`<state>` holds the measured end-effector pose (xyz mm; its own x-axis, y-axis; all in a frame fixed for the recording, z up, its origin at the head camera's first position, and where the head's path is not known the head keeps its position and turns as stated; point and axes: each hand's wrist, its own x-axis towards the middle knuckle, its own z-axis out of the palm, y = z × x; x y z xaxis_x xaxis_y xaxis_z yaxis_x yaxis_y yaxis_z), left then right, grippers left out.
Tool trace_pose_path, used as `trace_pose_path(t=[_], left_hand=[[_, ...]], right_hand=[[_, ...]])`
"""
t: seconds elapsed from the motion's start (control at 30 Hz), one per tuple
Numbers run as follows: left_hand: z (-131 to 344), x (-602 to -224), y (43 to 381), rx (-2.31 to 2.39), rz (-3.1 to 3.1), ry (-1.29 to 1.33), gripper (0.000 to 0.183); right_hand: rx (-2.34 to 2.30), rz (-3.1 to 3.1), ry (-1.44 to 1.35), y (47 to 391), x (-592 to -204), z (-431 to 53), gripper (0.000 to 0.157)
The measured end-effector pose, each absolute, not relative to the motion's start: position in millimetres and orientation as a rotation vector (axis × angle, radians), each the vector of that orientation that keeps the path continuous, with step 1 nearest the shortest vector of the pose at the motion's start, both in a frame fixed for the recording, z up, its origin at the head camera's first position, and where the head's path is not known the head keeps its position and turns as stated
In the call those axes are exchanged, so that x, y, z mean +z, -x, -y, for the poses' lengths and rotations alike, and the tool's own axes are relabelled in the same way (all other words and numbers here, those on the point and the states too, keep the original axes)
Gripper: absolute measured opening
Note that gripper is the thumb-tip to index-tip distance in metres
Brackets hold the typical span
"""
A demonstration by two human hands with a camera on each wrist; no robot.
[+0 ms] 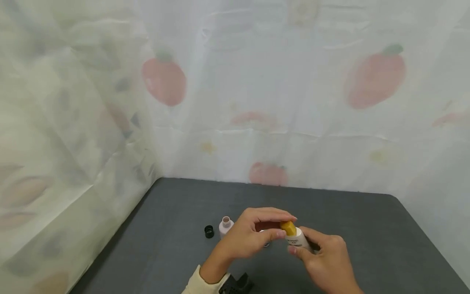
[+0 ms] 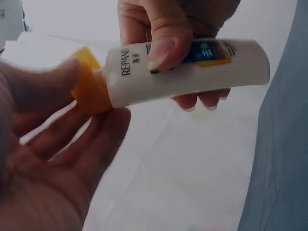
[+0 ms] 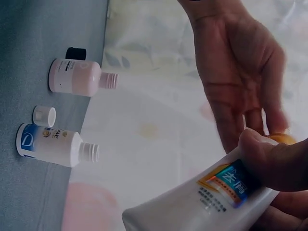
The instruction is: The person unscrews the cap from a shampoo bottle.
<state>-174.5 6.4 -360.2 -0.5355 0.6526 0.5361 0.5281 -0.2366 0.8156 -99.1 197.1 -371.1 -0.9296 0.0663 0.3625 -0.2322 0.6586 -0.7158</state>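
A white shampoo-style bottle [image 2: 144, 86] with "REPAND" lettering and a blue-and-yellow label is held up over the table. My right hand [image 1: 328, 255] grips its body, thumb lying across the label. At the bottle's top end, my left hand [image 1: 247, 234] pinches the yellow cap [image 2: 91, 91] between thumb and fingers. The cap sits tilted at the mouth, and a bit of pale neck shows beside it in the left wrist view. In the right wrist view most of the cap is hidden behind the right thumb.
On the dark grey table [image 1: 176, 228] stand an uncapped pink bottle [image 3: 74, 77] and an uncapped white-and-blue bottle [image 3: 53, 144]. A black cap [image 1: 209, 231] lies by the pink one, a white cap [image 3: 44, 116] between the two. Printed curtains [image 1: 275, 81] hang behind and at the left.
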Motion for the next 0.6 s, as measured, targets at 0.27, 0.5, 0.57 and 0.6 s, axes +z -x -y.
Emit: trace_pose_path(t=[0.27,0.5,0.57,0.6], left_hand=[[-17,-359,172,1.980,-1.818,-1.536,0.020],[-8,-356,168,1.903,-1.928,-1.493,0.026],[-9,-354,168,1.910,-1.979,-1.487,0.025],[-10,-354,168,1.926,-1.993,-1.490,0.024]], right_hand=[[1.202,2.582,-0.077,94,-369,-195,0.036],[1.213,2.520,-0.107,93,-366,-199,0.036],[1.205,2.521,-0.093,93,-365,-200,0.037],[1.200,2.531,-0.083,93,-365,-200,0.036]])
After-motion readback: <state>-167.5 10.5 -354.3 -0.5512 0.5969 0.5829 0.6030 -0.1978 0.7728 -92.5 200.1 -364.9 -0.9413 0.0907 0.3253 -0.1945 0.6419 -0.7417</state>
